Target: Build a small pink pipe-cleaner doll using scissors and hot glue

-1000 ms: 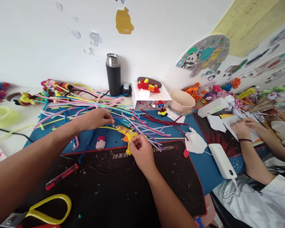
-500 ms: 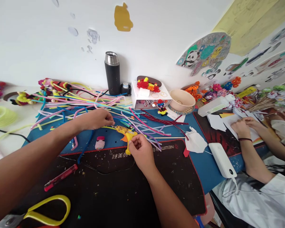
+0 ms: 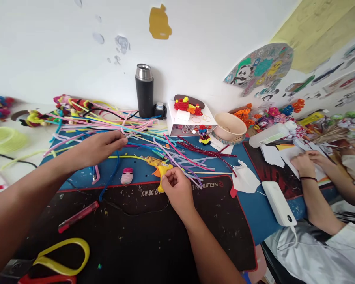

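Note:
My right hand (image 3: 179,187) has its fingers curled at the handle of a yellow hot glue gun (image 3: 162,169), which rests at the upper edge of the black mat with its stained nozzle pointing left. My left hand (image 3: 106,146) is over the pile of coloured pipe cleaners (image 3: 106,120), its thumb and fingers pressed together; whatever they may hold is too small to make out. Below it lies a small pink-wrapped piece (image 3: 127,176). A small figure (image 3: 204,134) of red, blue and yellow pipe cleaner stands by the white box (image 3: 173,129).
Yellow-handled scissors (image 3: 62,272) and a red pen-like tool (image 3: 78,217) lie on the black mat (image 3: 148,252). A black thermos (image 3: 144,92) and a beige bowl (image 3: 230,125) stand at the back. A white power bank (image 3: 279,203) lies on the right, near a co-worker's hands (image 3: 307,163).
My left hand has moved left and slightly up, away from the glue gun's nozzle to the pipe cleaners. My right hand stays at the glue gun. The view has shifted slightly.

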The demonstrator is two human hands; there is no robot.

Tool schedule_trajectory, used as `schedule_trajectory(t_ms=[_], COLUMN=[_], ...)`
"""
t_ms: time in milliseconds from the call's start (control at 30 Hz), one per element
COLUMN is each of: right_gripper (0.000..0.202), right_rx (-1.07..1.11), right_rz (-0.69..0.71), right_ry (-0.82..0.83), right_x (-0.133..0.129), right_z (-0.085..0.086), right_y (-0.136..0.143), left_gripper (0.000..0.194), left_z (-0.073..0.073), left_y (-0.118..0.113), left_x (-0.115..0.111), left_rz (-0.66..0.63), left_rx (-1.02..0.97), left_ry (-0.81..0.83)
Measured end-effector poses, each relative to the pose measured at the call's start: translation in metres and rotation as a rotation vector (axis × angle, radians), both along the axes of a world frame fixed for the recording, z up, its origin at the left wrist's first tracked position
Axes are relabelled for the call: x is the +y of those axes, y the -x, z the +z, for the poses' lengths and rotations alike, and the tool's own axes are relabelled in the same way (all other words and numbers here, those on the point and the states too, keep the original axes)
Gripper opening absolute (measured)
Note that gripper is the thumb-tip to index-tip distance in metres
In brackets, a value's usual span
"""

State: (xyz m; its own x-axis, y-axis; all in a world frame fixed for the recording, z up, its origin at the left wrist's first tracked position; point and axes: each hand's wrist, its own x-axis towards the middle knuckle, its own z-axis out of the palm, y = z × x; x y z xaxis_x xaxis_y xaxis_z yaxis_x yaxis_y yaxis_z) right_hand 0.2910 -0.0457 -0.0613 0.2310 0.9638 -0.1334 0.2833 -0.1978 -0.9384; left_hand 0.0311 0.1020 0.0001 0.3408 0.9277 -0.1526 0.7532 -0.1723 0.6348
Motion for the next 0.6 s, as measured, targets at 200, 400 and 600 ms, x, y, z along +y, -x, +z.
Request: schedule_trajectory(t_ms=[200,400,600], right_gripper=[0.015,0.015,0.015], right_rx=[-0.049,-0.08,-0.088], right_rz=[0.014,0.009,0.006], right_ry=[-0.018,-0.036,-0.07], right_x=[-0.001,-0.001,-0.002], right_z=[0.0,-0.005,-0.007], right_y=[0.0,0.0,0.0], left_gripper=[0.045,0.028,0.046], left_z=[0.006,-0.003,0.005], left_y=[0.019,0.005,-0.041], left_x=[-0.072,-0.113,-0.129], left_rz=[-0.109,-0.216,-0.108], left_rx=[-0.05,-0.201,-0.316], left_ry=[0.16,0.264,0.541])
